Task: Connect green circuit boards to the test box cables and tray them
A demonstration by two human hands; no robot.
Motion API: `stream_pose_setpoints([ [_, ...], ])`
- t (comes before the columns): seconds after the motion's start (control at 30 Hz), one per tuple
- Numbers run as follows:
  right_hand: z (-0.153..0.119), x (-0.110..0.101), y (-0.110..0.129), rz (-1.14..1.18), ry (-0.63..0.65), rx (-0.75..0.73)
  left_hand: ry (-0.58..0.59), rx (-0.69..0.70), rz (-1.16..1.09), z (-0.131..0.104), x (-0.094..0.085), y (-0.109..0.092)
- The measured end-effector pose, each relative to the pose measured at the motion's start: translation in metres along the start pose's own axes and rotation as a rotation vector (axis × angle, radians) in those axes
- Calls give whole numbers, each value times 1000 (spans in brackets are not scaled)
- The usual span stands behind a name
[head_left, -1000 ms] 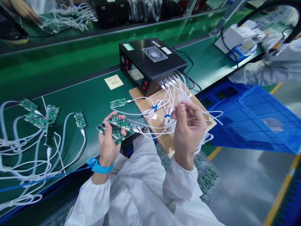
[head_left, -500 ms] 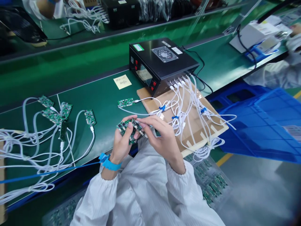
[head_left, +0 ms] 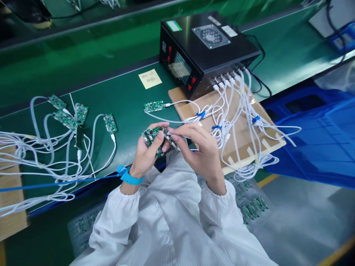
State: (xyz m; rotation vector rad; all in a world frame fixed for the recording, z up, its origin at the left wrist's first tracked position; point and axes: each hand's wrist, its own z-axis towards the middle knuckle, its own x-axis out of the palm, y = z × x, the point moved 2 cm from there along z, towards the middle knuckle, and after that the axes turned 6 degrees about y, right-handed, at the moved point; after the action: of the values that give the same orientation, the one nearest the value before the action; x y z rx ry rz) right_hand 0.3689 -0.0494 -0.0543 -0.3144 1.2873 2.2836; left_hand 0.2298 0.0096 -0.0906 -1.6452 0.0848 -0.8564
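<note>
Green circuit boards (head_left: 151, 136) are gripped in my left hand (head_left: 146, 153), its thumb pressing on them from above. The fingertips of my right hand (head_left: 198, 144) pinch the edge of a tilted circuit board (head_left: 169, 138) that touches the ones on the left. My fingers hide how these boards sit against each other. Just beyond the hands, one circuit board (head_left: 154, 106) lies on the green bench with white cables at both ends. Further left, several cabled circuit boards (head_left: 66, 119) lie bunched together, and another circuit board (head_left: 110, 123) rests beside them.
A black box with a fan (head_left: 210, 40) stands at the back, white cables (head_left: 222, 122) running from it over a cardboard sheet (head_left: 199, 96). A yellow note (head_left: 150, 78) lies beside it. A blue strap (head_left: 130, 176) tethers my left wrist. Blue bins (head_left: 318, 147) are on the right; trays of boards (head_left: 255, 208) sit below.
The camera view has tipped downward and closer to the bench. Both hands keep hold of the boards, with hardly any change in their grip.
</note>
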Motion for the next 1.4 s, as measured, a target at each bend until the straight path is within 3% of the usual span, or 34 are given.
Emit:
stream_pose_setpoints([
  [0.47,0,2,-4,-10,-26,49,56,-45,74,2,-8,2],
  [0.93,1,-1,0,-9,-33,71,60,-105,-101,3,3,1],
  [1.4,0,0,-1,-70,-22,-7,90,-165,-247,3,-1,0],
])
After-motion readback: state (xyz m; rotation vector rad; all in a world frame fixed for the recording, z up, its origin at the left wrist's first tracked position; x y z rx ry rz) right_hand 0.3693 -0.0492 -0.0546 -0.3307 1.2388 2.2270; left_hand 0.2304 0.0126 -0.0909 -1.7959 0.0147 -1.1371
